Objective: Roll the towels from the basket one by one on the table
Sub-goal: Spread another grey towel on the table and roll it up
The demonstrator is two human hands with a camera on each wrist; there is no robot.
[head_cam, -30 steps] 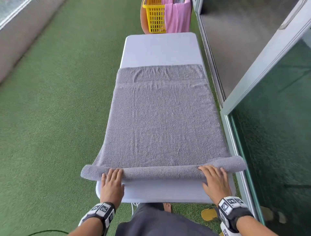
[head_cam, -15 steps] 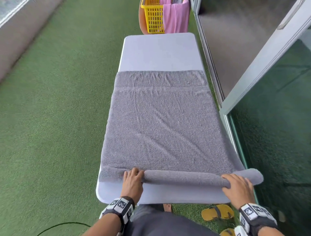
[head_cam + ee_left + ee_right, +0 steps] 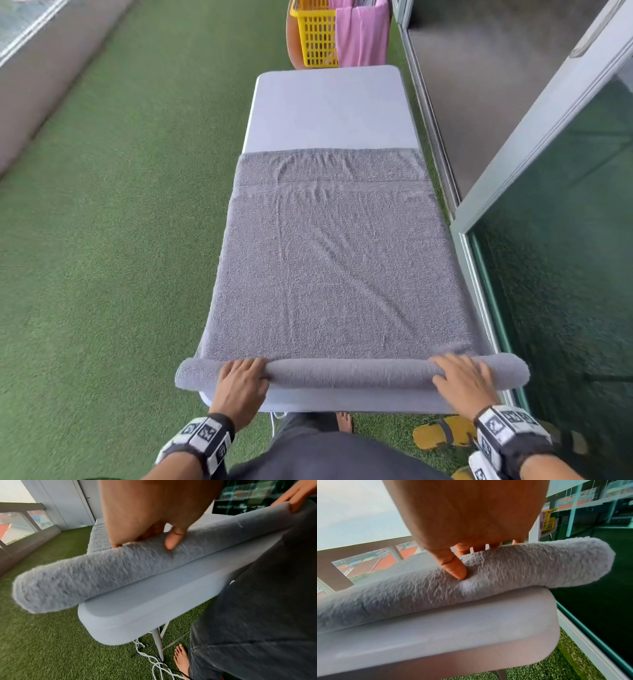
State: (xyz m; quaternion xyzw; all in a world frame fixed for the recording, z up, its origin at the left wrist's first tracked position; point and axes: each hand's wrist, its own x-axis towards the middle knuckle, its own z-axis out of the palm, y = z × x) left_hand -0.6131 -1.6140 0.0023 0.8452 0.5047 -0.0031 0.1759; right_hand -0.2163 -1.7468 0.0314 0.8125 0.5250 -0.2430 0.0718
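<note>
A grey towel lies spread along the white table. Its near end is wound into a roll that lies across the table's near edge, with both ends sticking out past the sides. My left hand grips the roll near its left end, fingers over the top and thumb on the near side. My right hand grips it near the right end, thumb pressed into the pile. Beyond the far end of the table stands a yellow basket with a pink towel hanging over its rim.
A glass sliding door and its frame run close along the table's right side. Green artificial grass covers the floor to the left. Yellow sandals and a bare foot are under the near edge, beside white cables.
The near edge of the towel has gone from a flat fold to a thicker roll. Both hands have turned it away from me, and the far edge has slid nearer.
</note>
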